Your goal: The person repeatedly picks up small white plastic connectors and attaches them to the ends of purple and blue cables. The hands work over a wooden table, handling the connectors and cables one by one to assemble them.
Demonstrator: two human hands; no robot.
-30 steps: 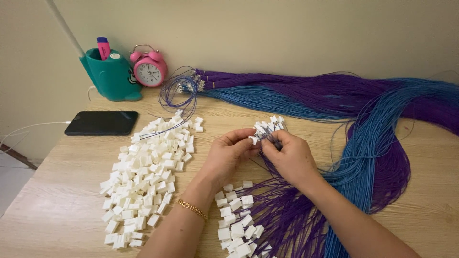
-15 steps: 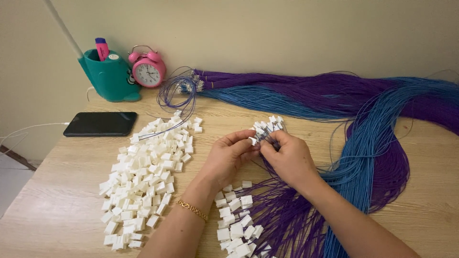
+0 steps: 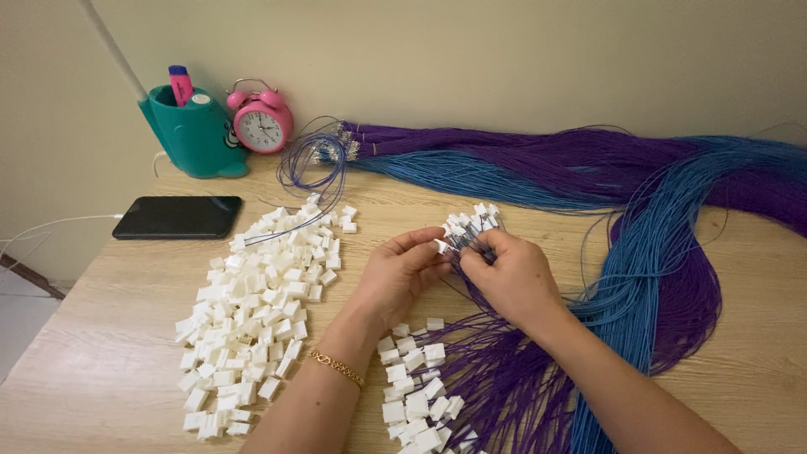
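Observation:
My left hand (image 3: 398, 271) and my right hand (image 3: 508, 273) meet at the middle of the wooden table (image 3: 101, 353). Between their fingertips they pinch a small white plastic connector (image 3: 443, 245) and thin purple wires. Just above the fingers sticks up a cluster of white connectors on wire ends (image 3: 472, 224), held in my right hand. Purple wires (image 3: 504, 378) run down under both wrists. A big heap of loose white connectors (image 3: 256, 303) lies left of my left hand. More wired connectors (image 3: 416, 391) lie by my left forearm.
Long bundles of purple wire (image 3: 538, 151) and blue wire (image 3: 647, 269) stretch across the back and right. A black phone (image 3: 178, 217), a teal pen holder (image 3: 192, 134) and a pink alarm clock (image 3: 261, 122) stand at the back left. A coiled wire loop (image 3: 313, 164) lies by the clock.
Both hands stay in place; only the fingers shift slightly around the connector and wires.

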